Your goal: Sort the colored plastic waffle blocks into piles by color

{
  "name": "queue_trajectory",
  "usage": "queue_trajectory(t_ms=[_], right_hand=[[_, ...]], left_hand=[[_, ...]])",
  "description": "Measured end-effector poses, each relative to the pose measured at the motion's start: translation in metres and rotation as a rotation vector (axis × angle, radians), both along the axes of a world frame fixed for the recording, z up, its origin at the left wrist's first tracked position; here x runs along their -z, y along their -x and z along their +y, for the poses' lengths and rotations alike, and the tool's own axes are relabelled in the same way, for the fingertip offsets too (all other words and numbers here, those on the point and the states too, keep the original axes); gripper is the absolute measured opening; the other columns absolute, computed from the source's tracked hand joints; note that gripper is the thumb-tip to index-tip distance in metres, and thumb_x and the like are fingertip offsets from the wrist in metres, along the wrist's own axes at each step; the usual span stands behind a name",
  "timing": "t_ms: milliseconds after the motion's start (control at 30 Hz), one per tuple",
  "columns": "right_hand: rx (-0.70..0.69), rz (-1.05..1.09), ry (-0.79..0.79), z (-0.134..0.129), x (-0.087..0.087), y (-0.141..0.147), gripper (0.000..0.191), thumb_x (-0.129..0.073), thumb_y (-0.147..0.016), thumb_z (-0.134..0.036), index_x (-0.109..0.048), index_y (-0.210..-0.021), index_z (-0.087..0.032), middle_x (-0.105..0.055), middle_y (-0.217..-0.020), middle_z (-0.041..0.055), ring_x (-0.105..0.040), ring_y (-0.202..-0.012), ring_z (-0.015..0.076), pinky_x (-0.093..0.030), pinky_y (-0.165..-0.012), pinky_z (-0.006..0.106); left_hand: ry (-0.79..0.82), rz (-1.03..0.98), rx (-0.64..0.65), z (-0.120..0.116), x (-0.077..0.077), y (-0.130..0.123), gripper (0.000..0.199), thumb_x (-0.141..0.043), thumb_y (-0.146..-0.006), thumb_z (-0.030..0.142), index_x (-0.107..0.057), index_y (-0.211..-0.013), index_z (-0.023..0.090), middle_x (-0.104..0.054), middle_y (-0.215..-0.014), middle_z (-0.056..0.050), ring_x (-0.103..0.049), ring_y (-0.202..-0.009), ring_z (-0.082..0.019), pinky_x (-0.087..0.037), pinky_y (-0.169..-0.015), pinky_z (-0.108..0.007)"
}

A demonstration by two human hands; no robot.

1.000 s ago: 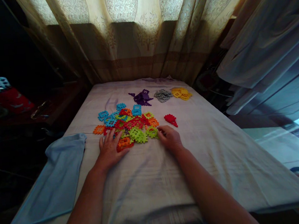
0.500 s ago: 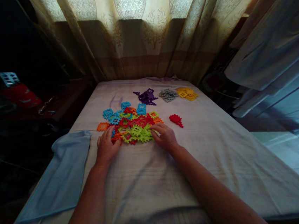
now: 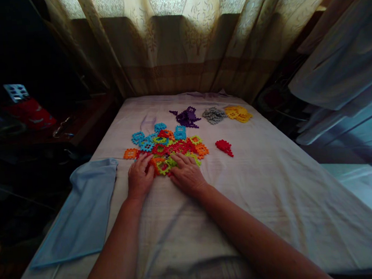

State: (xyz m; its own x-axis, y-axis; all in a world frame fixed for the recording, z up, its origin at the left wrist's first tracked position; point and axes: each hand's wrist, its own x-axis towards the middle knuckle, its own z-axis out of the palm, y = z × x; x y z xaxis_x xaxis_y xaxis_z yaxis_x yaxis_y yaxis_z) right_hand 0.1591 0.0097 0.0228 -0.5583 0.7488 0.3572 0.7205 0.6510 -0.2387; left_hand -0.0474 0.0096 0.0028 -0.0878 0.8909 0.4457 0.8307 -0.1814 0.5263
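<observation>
A mixed heap of plastic pieces [image 3: 178, 147], red, green, orange and blue, lies on the cloth-covered table. My left hand [image 3: 140, 174] rests at the heap's near left edge, its fingers spread over orange and red pieces. Beside it, my right hand [image 3: 186, 173] lies on the green pieces at the near side, fingers apart. Behind the heap are a purple pile [image 3: 188, 117], a grey pile [image 3: 214, 115] and a yellow pile [image 3: 239, 113]. A small red pile [image 3: 224, 147] sits to the right of the heap. What lies under my fingers is hidden.
A light blue cloth [image 3: 84, 210] lies on the table's left side. Beyond the left edge, a dark surface holds a red patterned container [image 3: 35, 113] and a glass object. Curtains [image 3: 177, 48] hang behind the table; fabric [image 3: 339, 54] hangs at the right.
My right hand has moved left over the green pieces and now lies closer to my left hand. The whole view has shifted slightly.
</observation>
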Motion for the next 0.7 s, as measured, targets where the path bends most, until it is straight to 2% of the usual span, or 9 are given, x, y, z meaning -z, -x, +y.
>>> queue_trajectory(t_ms=[133, 300, 400, 533, 700], right_hand=[[-0.056, 0.046, -0.027, -0.002, 0.003, -0.003, 0.014, -0.058, -0.090, -0.023, -0.072, -0.091, -0.022, -0.056, -0.142, 0.0104, -0.043, -0.136, 0.0281, -0.034, -0.109, 0.049], [-0.032, 0.110, -0.027, -0.004, 0.002, -0.012, 0.021, -0.052, -0.095, -0.025, -0.072, -0.090, -0.021, -0.058, -0.139, 0.0113, -0.042, -0.137, 0.0262, -0.034, -0.111, 0.046], [-0.063, 0.051, 0.013, -0.006, 0.000, -0.017, 0.018, -0.060, -0.092, -0.034, -0.073, -0.093, -0.021, -0.057, -0.140, 0.0121, -0.040, -0.139, 0.0301, -0.034, -0.109, 0.050], [-0.144, 0.005, 0.031, -0.011, -0.003, -0.016, 0.030, -0.069, -0.084, -0.047, -0.073, -0.102, -0.023, -0.050, -0.148, 0.0122, -0.035, -0.142, 0.0344, -0.031, -0.110, 0.055], [-0.127, -0.005, 0.044, -0.015, -0.002, -0.004, 0.024, -0.072, -0.082, -0.043, -0.074, -0.093, -0.022, -0.051, -0.147, 0.0112, -0.036, -0.141, 0.0349, -0.029, -0.112, 0.055]], left_hand=[[-0.002, 0.005, 0.003, 0.000, 0.001, 0.000, 0.039, -0.050, -0.084, 0.024, -0.070, -0.117, 0.021, -0.065, -0.131, -0.008, -0.058, -0.124, -0.026, -0.041, -0.111, -0.045], [0.000, 0.018, -0.004, 0.001, 0.002, 0.000, 0.036, -0.050, -0.083, 0.023, -0.070, -0.113, 0.021, -0.066, -0.129, -0.007, -0.058, -0.123, -0.025, -0.042, -0.110, -0.044], [-0.006, 0.027, 0.006, 0.001, 0.002, 0.000, 0.035, -0.050, -0.083, 0.023, -0.070, -0.111, 0.019, -0.067, -0.127, -0.009, -0.059, -0.122, -0.026, -0.042, -0.110, -0.044], [-0.010, 0.035, 0.006, 0.000, 0.001, 0.000, 0.033, -0.050, -0.082, 0.024, -0.070, -0.109, 0.020, -0.067, -0.126, -0.009, -0.060, -0.120, -0.026, -0.043, -0.109, -0.045], [-0.017, 0.044, 0.007, 0.000, 0.002, 0.000, 0.028, -0.052, -0.082, 0.025, -0.070, -0.104, 0.022, -0.068, -0.126, -0.008, -0.060, -0.121, -0.026, -0.043, -0.109, -0.045]])
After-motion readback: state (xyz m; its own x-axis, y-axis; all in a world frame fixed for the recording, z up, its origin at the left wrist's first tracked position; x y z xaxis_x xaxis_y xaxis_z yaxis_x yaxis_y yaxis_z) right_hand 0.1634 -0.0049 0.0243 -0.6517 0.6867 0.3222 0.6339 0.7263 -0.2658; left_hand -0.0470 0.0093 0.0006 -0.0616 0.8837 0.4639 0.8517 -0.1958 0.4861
